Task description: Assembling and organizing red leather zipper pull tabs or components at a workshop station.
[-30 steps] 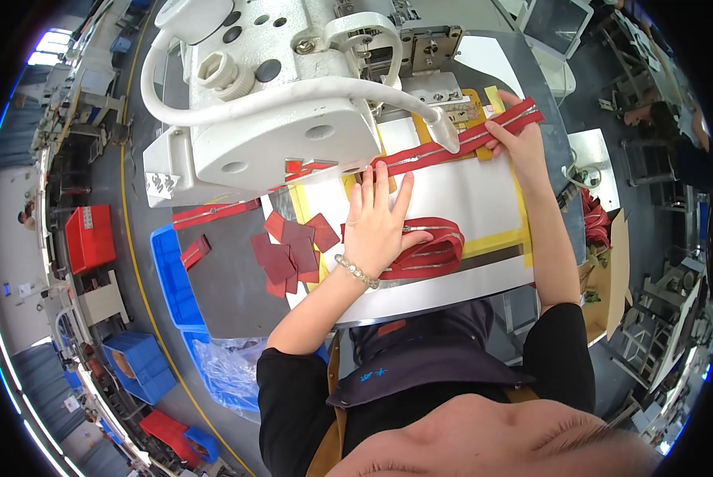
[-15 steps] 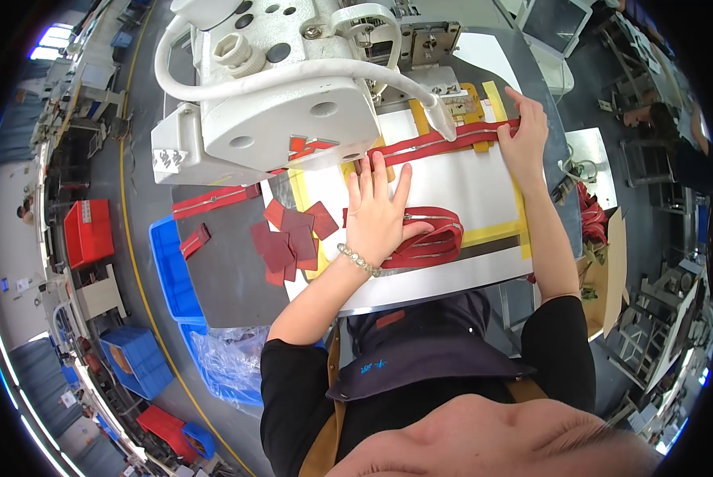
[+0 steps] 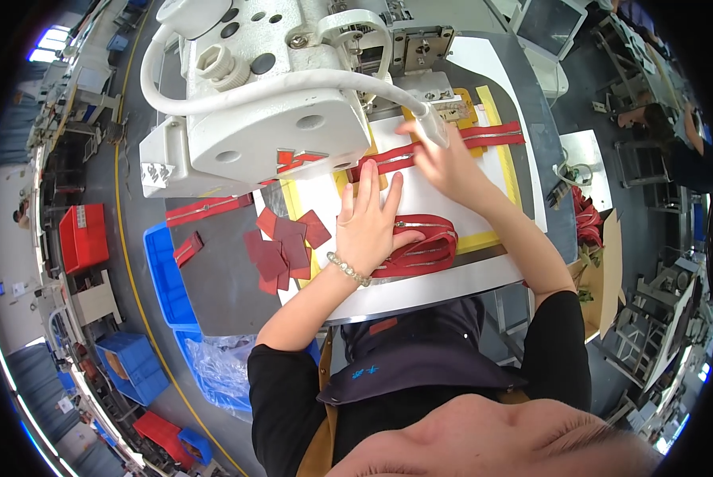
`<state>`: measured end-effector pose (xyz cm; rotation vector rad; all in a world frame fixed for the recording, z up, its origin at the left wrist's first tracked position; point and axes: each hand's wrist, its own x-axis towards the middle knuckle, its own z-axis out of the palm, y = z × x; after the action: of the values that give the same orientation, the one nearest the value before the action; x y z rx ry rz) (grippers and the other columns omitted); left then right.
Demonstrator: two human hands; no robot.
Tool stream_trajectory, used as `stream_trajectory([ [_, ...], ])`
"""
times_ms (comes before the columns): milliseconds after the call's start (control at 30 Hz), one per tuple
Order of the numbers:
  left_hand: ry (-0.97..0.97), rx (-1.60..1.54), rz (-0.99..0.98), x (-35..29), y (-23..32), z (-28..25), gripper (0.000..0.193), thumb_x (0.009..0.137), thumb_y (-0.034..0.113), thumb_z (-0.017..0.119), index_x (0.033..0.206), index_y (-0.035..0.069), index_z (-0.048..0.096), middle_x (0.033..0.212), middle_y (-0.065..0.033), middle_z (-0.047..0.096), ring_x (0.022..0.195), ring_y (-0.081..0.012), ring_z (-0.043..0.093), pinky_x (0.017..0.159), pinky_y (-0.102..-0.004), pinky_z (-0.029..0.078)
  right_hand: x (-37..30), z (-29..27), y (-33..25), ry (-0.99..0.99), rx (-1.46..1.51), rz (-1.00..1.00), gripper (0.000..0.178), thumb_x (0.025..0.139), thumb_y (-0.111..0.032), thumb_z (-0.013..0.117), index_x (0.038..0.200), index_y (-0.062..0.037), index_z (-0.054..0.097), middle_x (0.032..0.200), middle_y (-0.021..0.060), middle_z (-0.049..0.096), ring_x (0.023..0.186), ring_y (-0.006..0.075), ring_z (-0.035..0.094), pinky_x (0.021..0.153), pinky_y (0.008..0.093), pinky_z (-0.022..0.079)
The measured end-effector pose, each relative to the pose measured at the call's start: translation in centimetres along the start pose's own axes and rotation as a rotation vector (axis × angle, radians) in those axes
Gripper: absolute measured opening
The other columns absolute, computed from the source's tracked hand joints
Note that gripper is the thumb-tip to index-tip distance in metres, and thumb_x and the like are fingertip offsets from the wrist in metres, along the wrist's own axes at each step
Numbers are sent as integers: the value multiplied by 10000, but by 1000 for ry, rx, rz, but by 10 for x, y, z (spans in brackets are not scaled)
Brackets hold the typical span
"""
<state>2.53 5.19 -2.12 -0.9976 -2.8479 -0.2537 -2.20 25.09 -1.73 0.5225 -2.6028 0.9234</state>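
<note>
A red zipper strip [image 3: 493, 135] lies across the white work plate [image 3: 404, 191], running under the white sewing machine head [image 3: 261, 131]. My left hand [image 3: 364, 226] lies open with fingers spread, its fingertips on the near edge of the strip beside the machine. Over the middle of the strip, my right hand [image 3: 456, 171] is slightly blurred, thumb and a finger apart with nothing visible in them; the machine's white hose hides part of it. A folded red zipper length [image 3: 432, 250] sits next to my left thumb. Left of that hand, several dark red square patches [image 3: 289, 250] are piled.
Another red zipper piece [image 3: 205, 209] and a short one [image 3: 188, 249] lie on the dark table's left side. A blue bin [image 3: 170, 278] stands beside the table, plastic wrap [image 3: 225, 366] near it. At right are a cardboard box [image 3: 603, 274] and red zipper bundles [image 3: 587, 222].
My right hand has let go of the strip's right end and moved left over its middle. The left hand stays on the strip. The whole view has shifted slightly.
</note>
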Motion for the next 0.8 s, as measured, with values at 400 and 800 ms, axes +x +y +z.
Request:
stream_trajectory([
  [400,533,92,458,-21,-17,-16,237,819,318,657,1050,263,663,1196,35,623,1087,-110,566,1035,-363,238,25,23,-19,-129,781,185,296,824,40,510,1114,-11,480,939,72,588,883,174,572,845,342,465],
  [800,31,-206,321,-20,-24,-11,630,760,503,663,1231,94,576,1363,-159,493,1282,-280,456,1040,-404,302,2,-27,-18,-290,13,-90,356,801,-60,636,1151,-121,629,1166,72,617,1082,309,568,943,418,451],
])
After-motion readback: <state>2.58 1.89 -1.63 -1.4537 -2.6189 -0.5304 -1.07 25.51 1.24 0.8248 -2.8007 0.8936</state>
